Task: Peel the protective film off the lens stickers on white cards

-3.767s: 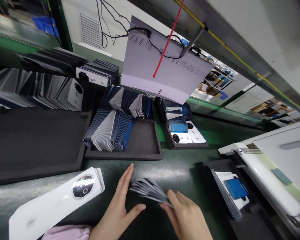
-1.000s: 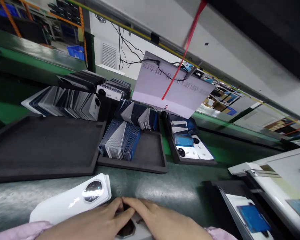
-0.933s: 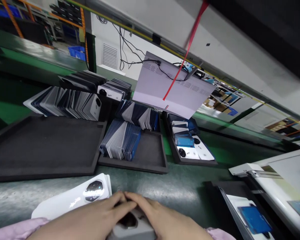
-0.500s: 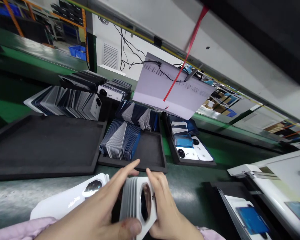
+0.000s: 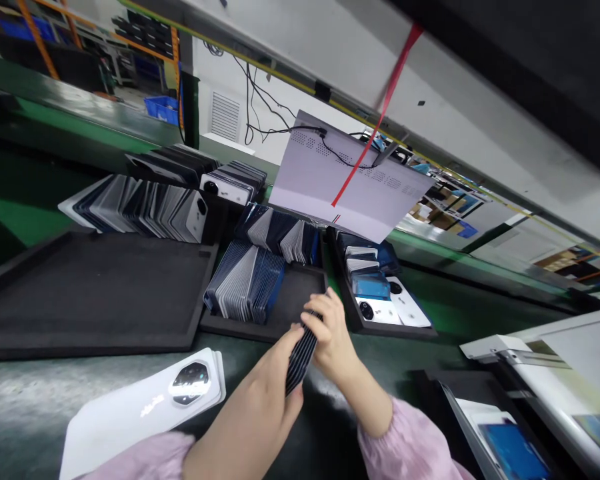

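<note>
A stack of thin panels point(image 5: 301, 360), seen edge-on with dark and light stripes, is held between both hands near the bottom centre. My left hand point(image 5: 260, 393) grips its left and lower side, fingers wrapped round it. My right hand point(image 5: 330, 330) closes on its upper right end, fingers bent over the edge. To the left, white phone-back panels point(image 5: 125, 407) with a dark camera ring lie overlapped on the bench. Just beyond the hands is a black tray point(image 5: 300, 287) with a row of blue and grey panels point(image 5: 245, 283) standing in its left part.
A wide black tray point(image 5: 95, 287) is at the left, with fanned panels point(image 5: 145, 207) behind it. Another tray point(image 5: 395, 329) holds white panels and blue pieces. At the lower right are a dark box point(image 5: 430, 400) and a white machine point(image 5: 545, 380). A red strap point(image 5: 370, 143) hangs above.
The stack has moved up and turned from its white, camera-ring face to its striped edge. My right hand has risen onto its upper end, and my left hand has shifted right around it.
</note>
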The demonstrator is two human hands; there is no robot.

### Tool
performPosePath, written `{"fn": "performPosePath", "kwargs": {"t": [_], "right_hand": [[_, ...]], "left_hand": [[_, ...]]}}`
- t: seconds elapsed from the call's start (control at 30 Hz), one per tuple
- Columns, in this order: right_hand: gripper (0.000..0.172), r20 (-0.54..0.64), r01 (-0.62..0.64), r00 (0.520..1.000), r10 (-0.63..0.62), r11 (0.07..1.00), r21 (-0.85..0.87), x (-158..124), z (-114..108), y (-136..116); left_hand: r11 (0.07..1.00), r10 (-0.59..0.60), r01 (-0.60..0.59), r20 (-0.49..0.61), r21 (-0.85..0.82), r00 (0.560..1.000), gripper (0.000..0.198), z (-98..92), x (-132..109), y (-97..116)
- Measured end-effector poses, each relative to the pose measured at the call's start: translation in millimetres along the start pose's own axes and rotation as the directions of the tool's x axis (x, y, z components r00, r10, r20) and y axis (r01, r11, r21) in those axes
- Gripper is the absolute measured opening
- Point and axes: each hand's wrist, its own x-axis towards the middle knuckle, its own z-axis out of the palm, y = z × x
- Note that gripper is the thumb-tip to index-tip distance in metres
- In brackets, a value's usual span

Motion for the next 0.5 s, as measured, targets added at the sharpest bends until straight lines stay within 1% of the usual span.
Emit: {"fn": "performPosePath", "kwargs": {"t": [0.07, 0.1, 0.17, 0.2, 0.27, 0.33, 0.4, 0.5], "right_hand": [[0.033, -0.004, -0.009, 1.000, 0.009, 1.000, -0.015, 8, 11, 32], [0.034, 0.008, -0.017, 1.000, 0.017, 1.000, -0.019, 12, 19, 47], [0.035, 0.073, -0.010, 0.997, 0.011, 1.000, -0.008, 16, 36, 71], [0.035, 0.116, -0.003, 0.993, 0.002, 1.000, 0.004, 17, 45, 79], [0.034, 0.197, 0.003, 0.980, -0.009, 1.000, 0.031, 16, 63, 87], [0.035, 0.248, -0.016, 0.969, 0.002, 0.999, 0.051, 12, 77, 89], [0.036, 0.267, -0.051, 0.963, 0.034, 0.997, 0.056, 7, 85, 88], [0.038, 0.265, -0.116, 0.959, 0.102, 0.992, 0.040, 3, 91, 88]], "left_hand": [[0.997, 0.035, -0.030, -0.060, 0.068, 0.998, 0.062, 20.4, 15, -4], [0.994, 0.033, -0.022, -0.091, 0.111, 0.995, 0.063, 30.4, 22, -7], [0.980, 0.025, 0.003, -0.136, 0.199, 0.990, 0.058, 47.7, 33, -14], [0.970, 0.015, 0.023, -0.152, 0.244, 0.988, 0.055, 54.3, 36, -18], [0.941, 0.002, 0.056, -0.172, 0.333, 0.985, 0.049, 63.0, 39, -27], [0.908, 0.008, 0.063, -0.169, 0.414, 0.986, 0.046, 66.0, 39, -34], [0.877, 0.024, 0.049, -0.144, 0.479, 0.989, 0.044, 64.7, 40, -40], [0.837, 0.028, 0.033, -0.103, 0.546, 0.994, 0.042, 57.9, 45, -45]]}}
